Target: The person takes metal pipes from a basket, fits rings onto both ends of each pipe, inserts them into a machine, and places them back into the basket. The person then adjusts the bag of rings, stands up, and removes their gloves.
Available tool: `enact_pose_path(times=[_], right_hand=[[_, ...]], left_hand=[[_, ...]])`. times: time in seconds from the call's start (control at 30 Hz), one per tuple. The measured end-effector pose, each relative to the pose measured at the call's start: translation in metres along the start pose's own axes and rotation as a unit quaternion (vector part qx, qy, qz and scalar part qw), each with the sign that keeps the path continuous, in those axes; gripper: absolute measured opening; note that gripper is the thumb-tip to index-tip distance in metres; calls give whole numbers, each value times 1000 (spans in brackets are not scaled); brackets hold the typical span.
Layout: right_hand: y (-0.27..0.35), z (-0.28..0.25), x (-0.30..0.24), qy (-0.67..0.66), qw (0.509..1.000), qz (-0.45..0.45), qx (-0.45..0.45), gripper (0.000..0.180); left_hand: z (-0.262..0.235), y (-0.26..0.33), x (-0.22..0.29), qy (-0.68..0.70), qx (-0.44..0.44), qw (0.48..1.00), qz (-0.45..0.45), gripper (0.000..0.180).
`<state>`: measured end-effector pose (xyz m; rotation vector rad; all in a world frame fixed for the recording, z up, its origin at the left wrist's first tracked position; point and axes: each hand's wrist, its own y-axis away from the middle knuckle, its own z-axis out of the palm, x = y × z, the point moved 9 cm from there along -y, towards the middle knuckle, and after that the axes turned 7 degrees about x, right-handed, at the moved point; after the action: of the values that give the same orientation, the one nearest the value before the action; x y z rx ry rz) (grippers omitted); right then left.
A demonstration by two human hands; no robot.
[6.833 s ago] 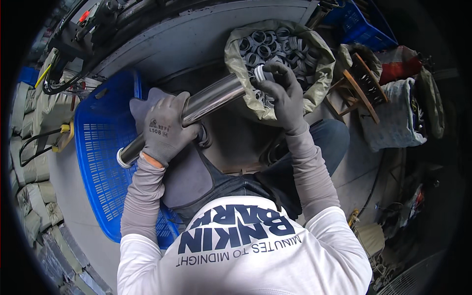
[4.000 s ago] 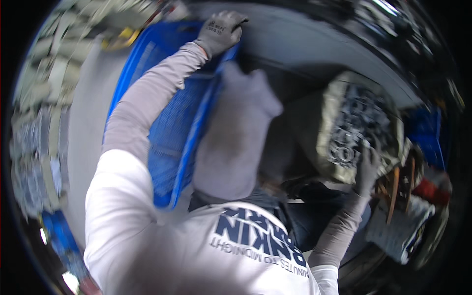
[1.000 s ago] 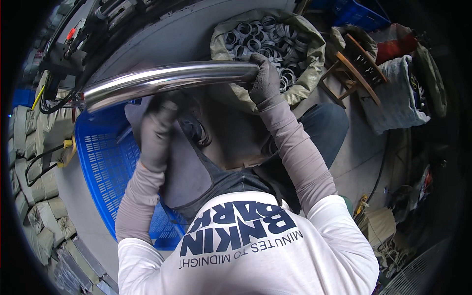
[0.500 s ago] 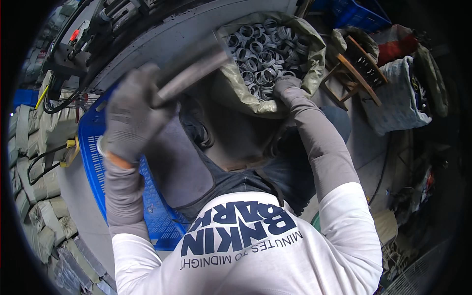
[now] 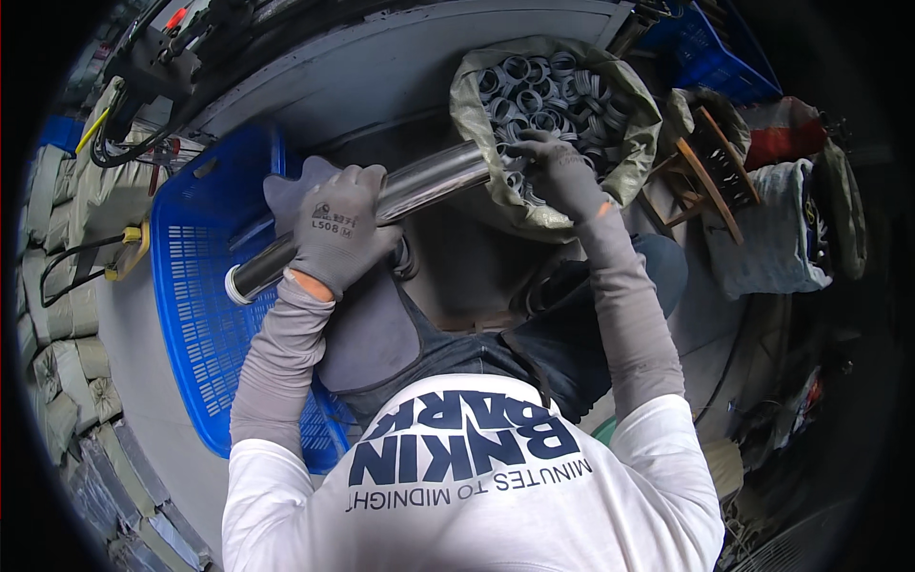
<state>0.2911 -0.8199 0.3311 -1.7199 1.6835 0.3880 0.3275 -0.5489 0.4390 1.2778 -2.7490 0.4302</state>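
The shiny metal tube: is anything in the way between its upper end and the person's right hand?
Nothing clearly visible: the right hand is close by the upper end of the tube, in front of the sack of grey rings. I can't tell whether its fingertips hold a ring.

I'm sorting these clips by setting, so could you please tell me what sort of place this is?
Likely a factory workshop, judging by the sack of grey rings, the metal tube in the left hand and the blue basket.
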Motion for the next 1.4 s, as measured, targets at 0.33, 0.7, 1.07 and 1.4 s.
enact_pose_path(times=[0.33,0.7,1.07,1.4], right_hand=[[3,-4,-66,-472,874,115,20,59],[8,22,-90,-798,586,140,-28,73],[-1,-21,-101,-265,934,-36,237,39],[1,2,-84,-338,917,43,208,36]], left_hand=[[1,-1,0,3,-9,1000,-7,54],[-4,0,8,22,18,1000,5,55],[1,-2,24,-34,12,998,59,52],[8,-5,27,-57,-8,996,69,50]])
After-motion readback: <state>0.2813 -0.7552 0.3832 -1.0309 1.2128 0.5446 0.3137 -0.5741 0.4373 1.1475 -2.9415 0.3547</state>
